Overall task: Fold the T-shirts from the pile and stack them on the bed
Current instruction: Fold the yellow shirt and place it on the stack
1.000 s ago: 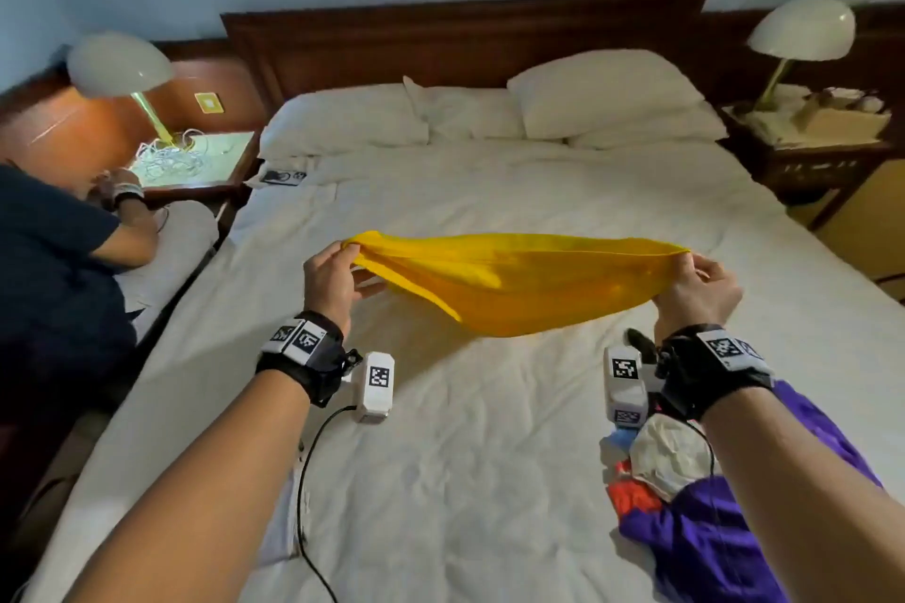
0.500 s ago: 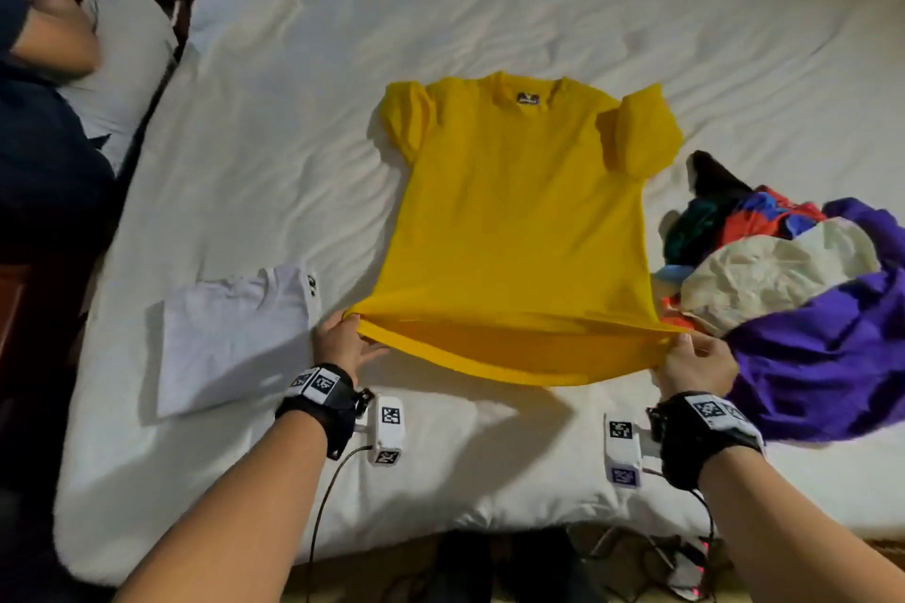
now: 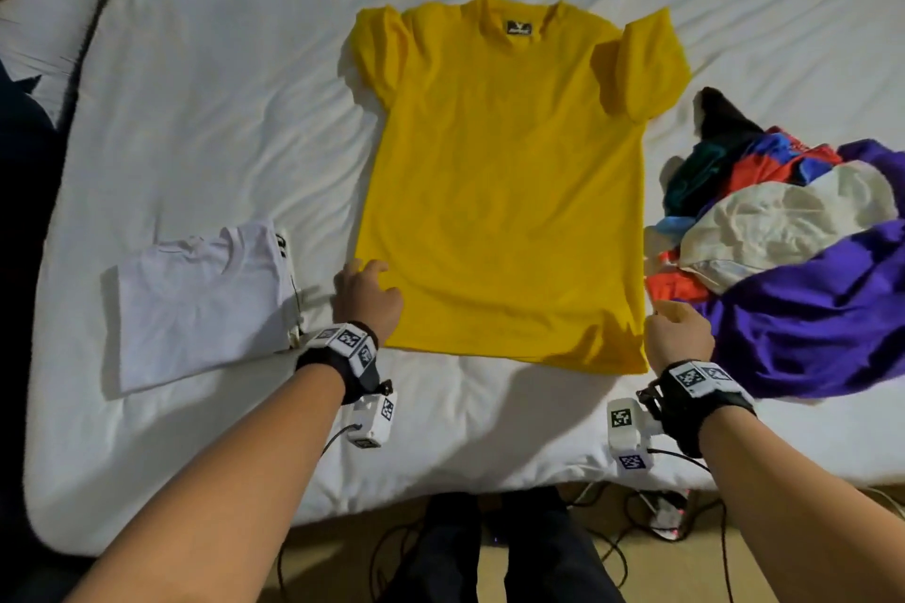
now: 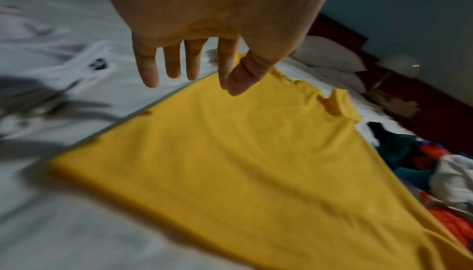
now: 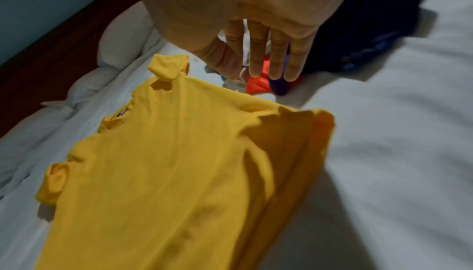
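Yellow T-shirt (image 3: 504, 191) lies flat on the bed (image 3: 220, 113), collar away from me, hem toward the near edge; both sleeves buckled inward, not smoothed. My left hand (image 3: 367, 301) sits at the lower left corner of the shirt, fingers (image 4: 174, 62) straight and spread, gripping nothing. My right hand (image 3: 678, 333) is just beside the lower right corner, fingers (image 5: 258, 58) likewise extended and empty. Fabric looks thin, light and limp, likely to drag and wrinkle against the sheet rather than slide; best taken by pinching the shoulder and side seam, or the hem corners, I judge. One folded white shirt (image 3: 196, 304) lies just left of it, so a left-side fold has little spare room. The unfolded pile (image 3: 793, 230) crowds the right edge, nearly touching the shirt. Plenty of open sheet beyond the collar. Near bed edge is close behind the hem; fabric could slip off there.
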{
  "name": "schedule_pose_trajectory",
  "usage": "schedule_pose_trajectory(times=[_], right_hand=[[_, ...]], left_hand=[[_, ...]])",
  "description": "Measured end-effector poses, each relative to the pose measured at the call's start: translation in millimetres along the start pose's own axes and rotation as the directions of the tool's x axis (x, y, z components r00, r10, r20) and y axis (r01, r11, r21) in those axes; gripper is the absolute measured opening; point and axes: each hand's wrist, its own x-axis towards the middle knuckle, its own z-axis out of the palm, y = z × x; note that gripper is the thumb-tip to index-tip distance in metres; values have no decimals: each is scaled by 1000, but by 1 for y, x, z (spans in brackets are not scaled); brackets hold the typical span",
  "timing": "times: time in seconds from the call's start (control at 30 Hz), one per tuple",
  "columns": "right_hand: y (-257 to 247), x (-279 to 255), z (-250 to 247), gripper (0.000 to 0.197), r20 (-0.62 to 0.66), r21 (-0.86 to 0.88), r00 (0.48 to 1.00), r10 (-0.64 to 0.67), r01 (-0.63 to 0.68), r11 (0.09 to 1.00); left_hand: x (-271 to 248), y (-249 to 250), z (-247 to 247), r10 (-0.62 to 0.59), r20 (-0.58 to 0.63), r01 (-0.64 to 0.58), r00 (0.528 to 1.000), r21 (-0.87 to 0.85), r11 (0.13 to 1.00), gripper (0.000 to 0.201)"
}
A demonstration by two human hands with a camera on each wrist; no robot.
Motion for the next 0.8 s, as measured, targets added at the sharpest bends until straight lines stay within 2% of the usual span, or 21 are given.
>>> schedule_pose_trajectory(times=[0.1, 0.17, 0.3, 0.5, 0.6, 0.7, 0.8], right_hand=[[-26, 19, -6, 38, 55, -47, 990, -130, 132, 990], [-48, 36, -9, 28, 80, -76, 976, -205, 211, 975], [-89, 85, -12, 22, 91, -90, 950, -300, 308, 947], [-137, 177, -16, 26, 157, -125, 937, -311, 331, 935], [-158, 225, -14, 33, 209, -215, 915, -344, 386, 897], [-174, 268, -7, 34, 206, -236, 928, -310, 355, 904], [-183, 302, 9, 39, 228, -221, 942, -248, 298, 929]], left_hand=[[2, 57, 17, 187, 53, -189, 981, 36, 981, 27], [0, 97, 35, 270, 105, -276, 957, 44, 960, 19], [-3, 165, 83, 356, 218, -378, 909, 72, 923, 16], [9, 227, 170, 309, 382, -347, 871, 33, 937, 29], [17, 244, 214, 219, 465, -312, 858, 133, 941, 48], [21, 256, 247, 190, 382, -294, 904, 233, 927, 67], [20, 267, 265, 146, 271, -230, 951, 309, 923, 72]])
